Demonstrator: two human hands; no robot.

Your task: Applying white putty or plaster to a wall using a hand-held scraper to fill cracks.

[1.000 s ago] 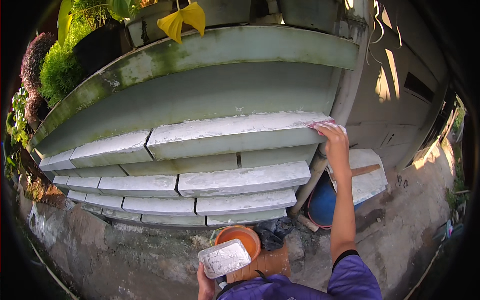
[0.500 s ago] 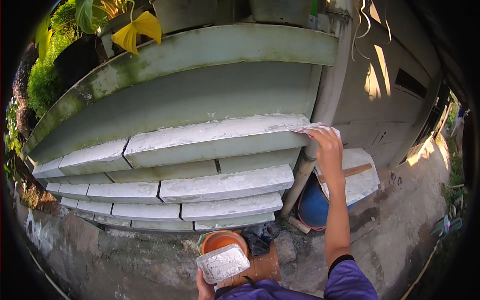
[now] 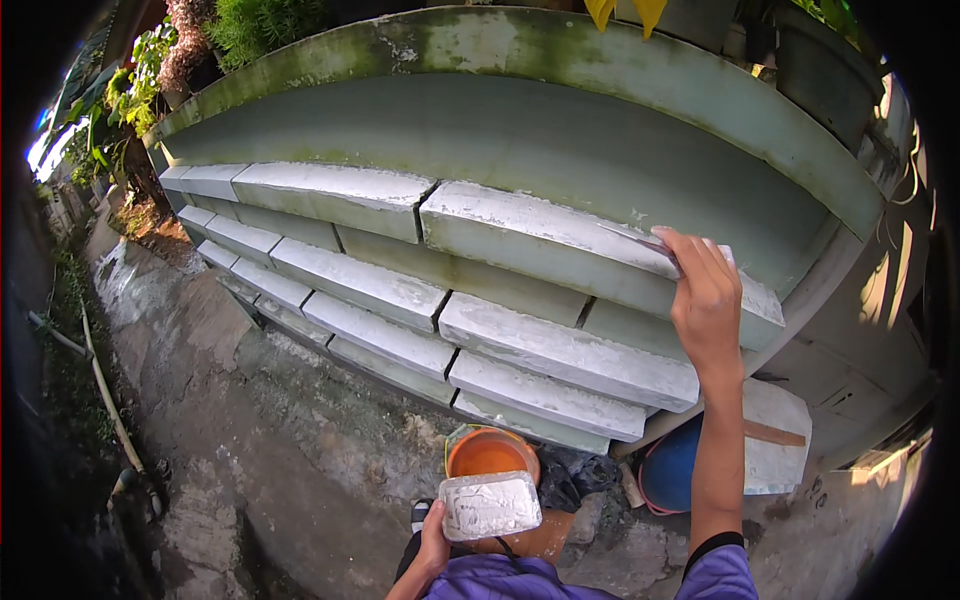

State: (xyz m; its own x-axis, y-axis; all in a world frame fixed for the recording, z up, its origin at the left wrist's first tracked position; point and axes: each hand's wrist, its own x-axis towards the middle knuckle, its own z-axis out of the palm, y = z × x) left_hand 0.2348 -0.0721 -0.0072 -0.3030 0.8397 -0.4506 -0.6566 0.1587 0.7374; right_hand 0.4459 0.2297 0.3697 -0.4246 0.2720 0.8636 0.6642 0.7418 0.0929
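The right hand (image 3: 708, 300) is pressing a thin flat scraper (image 3: 640, 243) on the top white ledge (image 3: 560, 235) of the green wall (image 3: 520, 130), fingers closed around it. The scraper looks stiff and light, best held at its back end. The left hand (image 3: 432, 545) is holding a small white tray (image 3: 490, 505) low down, fingers curled under it. An orange bucket (image 3: 490, 455) is sitting just behind it. No labels or signs are showing.

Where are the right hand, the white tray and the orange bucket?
right hand (image 3: 708, 300), head view, back of the hand against the top ledge.
white tray (image 3: 490, 505), head view, middle of its whitish top face.
orange bucket (image 3: 488, 458), head view, orange inside.
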